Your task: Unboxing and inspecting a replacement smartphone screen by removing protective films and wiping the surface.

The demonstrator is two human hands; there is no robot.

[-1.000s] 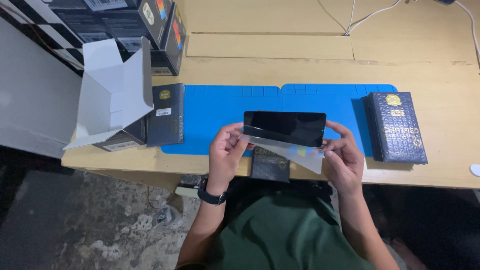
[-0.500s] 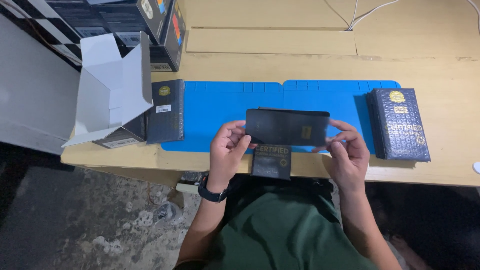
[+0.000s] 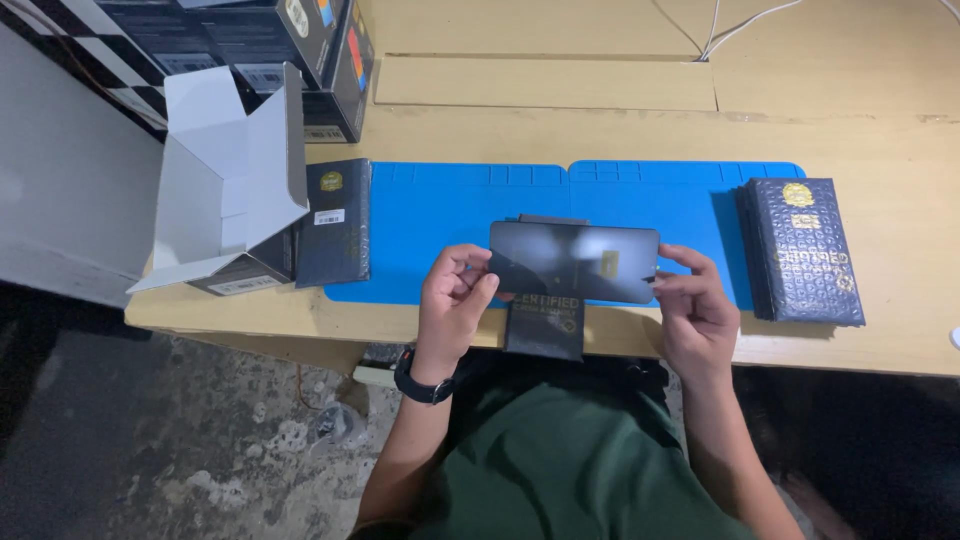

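My left hand (image 3: 455, 295) is curled, thumb and fingertips pinching the left short edge of a dark glossy panel (image 3: 575, 262). My right hand (image 3: 692, 305) is half-closed on the opposite short edge, fingers along the top corner and thumb below. Between them the panel sits level, long side across me, raised over the near edge of the blue mat (image 3: 470, 215) with a pale reflection on its face.

Both forearms come up from my lap, wrists bent slightly inward; a black watch (image 3: 422, 380) sits on my left wrist.

Directly beneath the panel lies a flat black sleeve (image 3: 545, 325) with pale lettering, overhanging the table (image 3: 900, 130) edge. Left of the mat a slim black package (image 3: 335, 222) with a gold emblem and a white sticker lies flat, and beside it stands an open white-lined box (image 3: 225, 180), flaps up. Behind that is a stack of dark cartons (image 3: 265, 45). Right of the mat rests a pile of navy textured packets (image 3: 800, 250) with gold marks.
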